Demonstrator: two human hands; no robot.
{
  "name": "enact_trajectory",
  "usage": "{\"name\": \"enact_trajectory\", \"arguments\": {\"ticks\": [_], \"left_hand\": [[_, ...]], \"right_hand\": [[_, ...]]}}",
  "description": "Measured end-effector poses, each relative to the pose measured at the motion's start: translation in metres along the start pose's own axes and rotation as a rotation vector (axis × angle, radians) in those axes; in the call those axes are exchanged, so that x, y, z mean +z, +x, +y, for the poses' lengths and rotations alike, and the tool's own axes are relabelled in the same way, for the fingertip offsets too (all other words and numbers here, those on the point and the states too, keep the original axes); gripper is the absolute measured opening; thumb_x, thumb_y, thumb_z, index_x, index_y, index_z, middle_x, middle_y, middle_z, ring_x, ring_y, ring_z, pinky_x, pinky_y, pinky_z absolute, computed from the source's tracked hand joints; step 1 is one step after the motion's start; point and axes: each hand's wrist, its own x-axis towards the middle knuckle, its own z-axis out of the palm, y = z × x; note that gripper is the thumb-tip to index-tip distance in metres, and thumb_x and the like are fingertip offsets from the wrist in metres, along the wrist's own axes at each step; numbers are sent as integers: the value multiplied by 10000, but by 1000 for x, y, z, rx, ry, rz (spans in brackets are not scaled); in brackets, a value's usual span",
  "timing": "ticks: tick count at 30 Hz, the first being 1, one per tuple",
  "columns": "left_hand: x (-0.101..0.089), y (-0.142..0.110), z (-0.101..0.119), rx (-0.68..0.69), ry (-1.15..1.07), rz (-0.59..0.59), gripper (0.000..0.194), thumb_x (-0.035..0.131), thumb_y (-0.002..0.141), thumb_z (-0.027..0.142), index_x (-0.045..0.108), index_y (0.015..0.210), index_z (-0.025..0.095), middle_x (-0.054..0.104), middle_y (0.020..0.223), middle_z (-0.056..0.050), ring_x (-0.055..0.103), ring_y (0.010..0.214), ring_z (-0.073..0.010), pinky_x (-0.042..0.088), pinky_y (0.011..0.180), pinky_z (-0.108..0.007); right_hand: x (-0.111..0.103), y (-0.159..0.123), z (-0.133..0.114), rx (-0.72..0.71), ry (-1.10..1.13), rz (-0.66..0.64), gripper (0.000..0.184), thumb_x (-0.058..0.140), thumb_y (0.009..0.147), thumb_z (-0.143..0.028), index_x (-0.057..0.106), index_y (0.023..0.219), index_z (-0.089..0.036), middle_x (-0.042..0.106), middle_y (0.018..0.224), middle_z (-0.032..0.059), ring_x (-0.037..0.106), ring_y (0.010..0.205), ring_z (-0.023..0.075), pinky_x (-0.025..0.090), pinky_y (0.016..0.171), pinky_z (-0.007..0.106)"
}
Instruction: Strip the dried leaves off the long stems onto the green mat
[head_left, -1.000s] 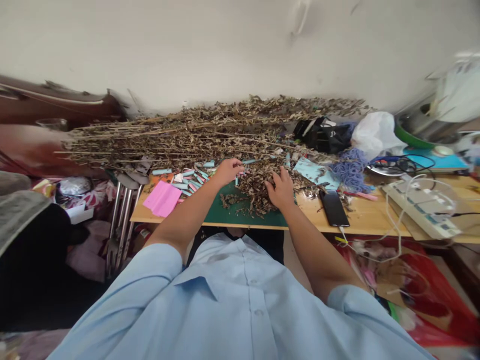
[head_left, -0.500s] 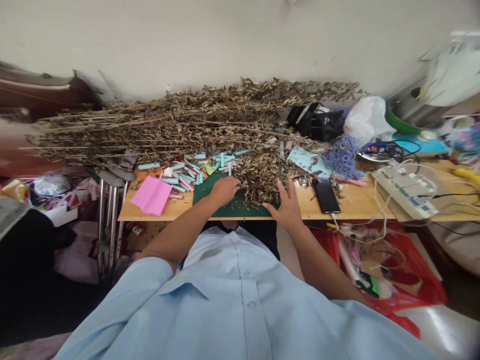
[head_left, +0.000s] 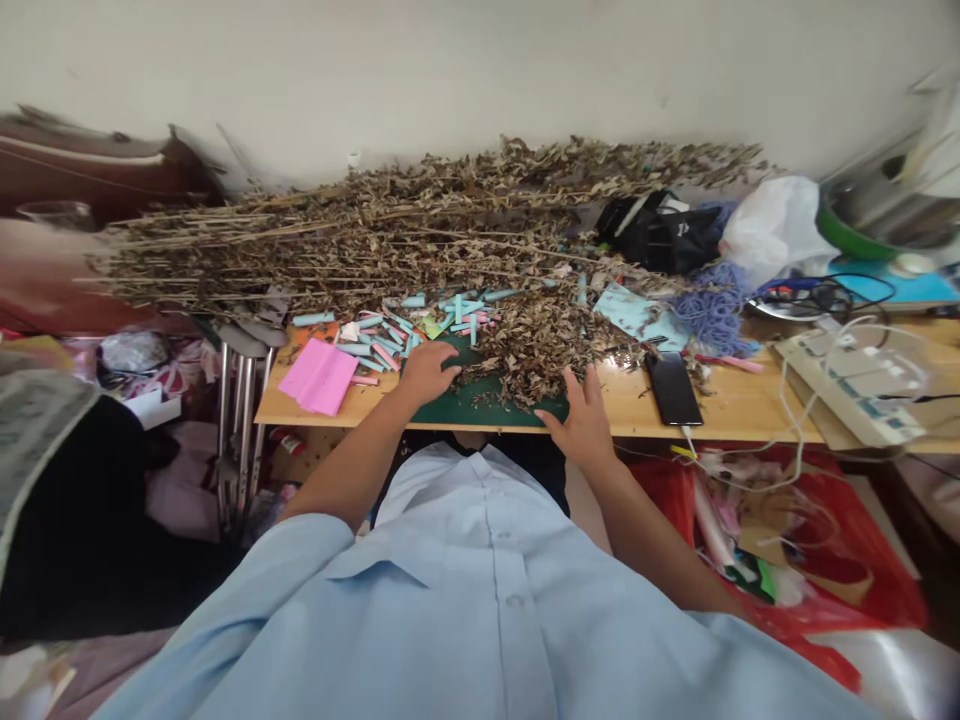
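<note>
Both bare forearms of the person reach forward from the short sleeves of a light blue shirt (head_left: 487, 600), and the elbows stay wide apart. They point to a green cutting mat (head_left: 480, 405), which lies at the near edge of the wooden surface (head_left: 720, 412).

The left hand (head_left: 426, 372) lies palm down on the mat, with the fingers (head_left: 450, 352) a little curled toward the leaves. It is not possible to tell if it pinches some small piece. The right hand (head_left: 581, 422) is open, with the fingers (head_left: 592, 385) spread wide, and it stands at the front edge of the mat, just touching the leaves.

The dried leafy branches (head_left: 450, 235) lie in a long heap behind the mat, and their loose leaves (head_left: 540, 350) cover the mat's far part. Left of the mat are light blue paper rolls (head_left: 390, 335) and a pink paper (head_left: 319, 376). Right of the mat lies a black phone (head_left: 673, 388).
</note>
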Motion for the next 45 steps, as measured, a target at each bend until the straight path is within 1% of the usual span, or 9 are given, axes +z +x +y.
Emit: {"name": "enact_trajectory", "arguments": {"ticks": [5, 10, 13, 19, 24, 31, 36, 41, 45], "left_hand": [[18, -11, 18, 96, 125, -31, 449, 747, 773, 379, 691, 1196, 238, 628, 1269, -102, 530, 1207, -316, 415, 1043, -483], [20, -10, 10, 74, 159, -50, 219, 650, 845, 279, 735, 1040, 231, 644, 1186, -96, 547, 1146, -290, 425, 1010, -461], [13, -13, -1, 35, 147, -37, 184, 629, 861, 280, 747, 990, 224, 661, 1142, -95, 563, 1113, -280, 434, 996, -453], [11, -28, -3, 46, 104, -21, 502, 722, 799, 439, 666, 1249, 226, 600, 1328, -118, 498, 1258, -322, 386, 1071, -487], [21, -26, 3, 33, 124, -25, 434, 708, 820, 393, 689, 1230, 251, 559, 1380, -123, 456, 1303, -335, 372, 1078, -506], [33, -6, 6, 28, 102, 25, 224, 614, 886, 296, 766, 1044, 252, 625, 1279, -98, 514, 1222, -293, 405, 1048, -483], [29, -5, -4, 23, 90, 65, 207, 609, 884, 280, 780, 994, 239, 664, 1204, -95, 557, 1158, -284, 432, 1030, -462], [17, -12, -9, -58, 27, 110, 185, 619, 881, 290, 786, 949, 248, 691, 1171, -77, 577, 1153, -269, 424, 1068, -448], [14, -9, -1, -138, -83, 155, 136, 663, 848, 283, 774, 918, 247, 709, 1143, -65, 595, 1146, -259, 442, 1058, -447]], "right_hand": [[6, 3, -10, -17, -48, -28, 765, 589, 905, -459, 273, 1546, -184, 119, 1642, 192, 171, 1504, 379, 306, 1156, 583], [7, 5, -12, -21, -83, -9, 734, 573, 906, -448, 299, 1533, -183, 137, 1639, 188, 194, 1493, 386, 317, 1139, 596], [5, 2, -10, -20, -104, 7, 743, 585, 892, -453, 315, 1530, -183, 143, 1637, 184, 225, 1473, 403, 319, 1128, 609], [14, 3, -7, -28, -47, 32, 653, 560, 896, -380, 393, 1504, -210, 222, 1621, 155, 362, 1377, 397, 360, 1088, 615], [30, 30, -6, -79, -29, 26, 540, 542, 888, -302, 524, 1417, -196, 273, 1599, 150, 407, 1327, 389, 391, 1066, 602], [36, 71, -3, -53, -26, 41, 516, 550, 880, -274, 548, 1387, -174, 283, 1591, 156, 405, 1334, 374, 382, 1082, 579], [24, 53, 1, -82, -35, 7, 612, 590, 835, -259, 494, 1436, -192, 245, 1619, 137, 358, 1395, 384, 357, 1107, 593], [14, 17, -1, -57, -58, 71, 629, 541, 865, -269, 434, 1477, -171, 272, 1616, 136, 272, 1462, 389, 300, 1127, 648], [17, 4, -18, -290, 53, -97, 491, 491, 928, -281, 527, 1415, -237, 446, 1536, 67, 367, 1431, 308, 312, 1171, 553]]}}
